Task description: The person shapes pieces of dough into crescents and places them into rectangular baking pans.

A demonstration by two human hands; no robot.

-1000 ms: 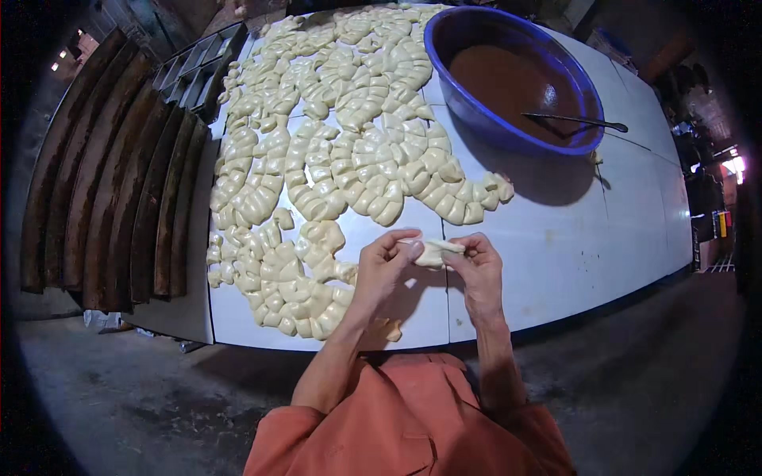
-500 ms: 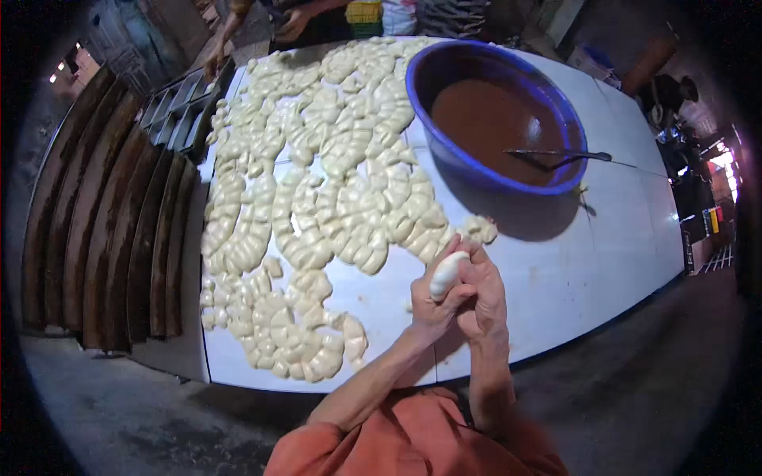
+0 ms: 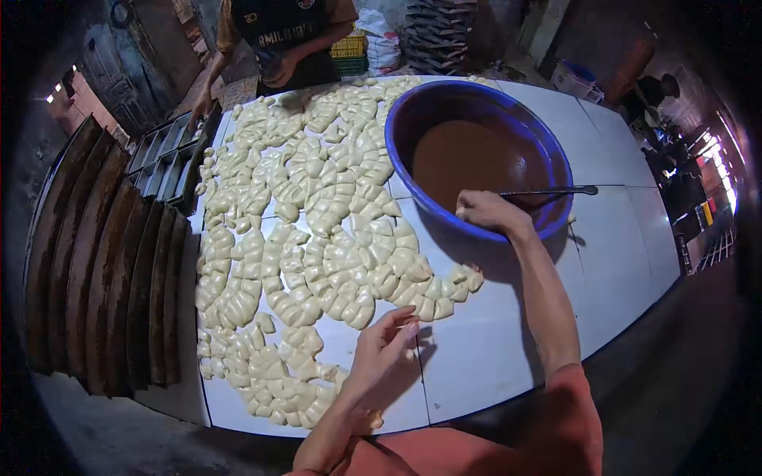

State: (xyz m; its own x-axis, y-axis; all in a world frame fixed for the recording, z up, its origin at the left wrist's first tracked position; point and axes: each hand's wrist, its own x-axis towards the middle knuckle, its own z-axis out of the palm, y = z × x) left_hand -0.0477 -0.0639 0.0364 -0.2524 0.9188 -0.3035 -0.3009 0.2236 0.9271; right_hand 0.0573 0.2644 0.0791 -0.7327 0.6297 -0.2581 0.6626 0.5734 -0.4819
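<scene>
Pale, glossy pieces of dough (image 3: 341, 262) lie packed in curving rows over the left and middle of the white tiled table (image 3: 476, 357). My right hand (image 3: 488, 210) reaches over the near rim of a blue tub (image 3: 559, 159), its fingers curled together around a small pale piece of dough (image 3: 460, 212) that is mostly hidden. Brown liquid (image 3: 468, 159) partly fills the tub. Just in front of the nearest dough row, my left hand (image 3: 385, 345) hovers above the table with thumb and fingers apart and nothing in it.
A dark-handled tool (image 3: 556, 190) rests across the tub's right rim. Long dark curved trays (image 3: 103, 262) stand along the left side, with metal tins (image 3: 171, 166) behind them. Across the table a co-worker (image 3: 282, 40) has one hand at the tins. Crates (image 3: 349, 54) stand behind.
My hands, together around a piece of dough before, have separated. The right one has moved forward to the tub with it; the left has dropped back left, empty. The view has tilted up.
</scene>
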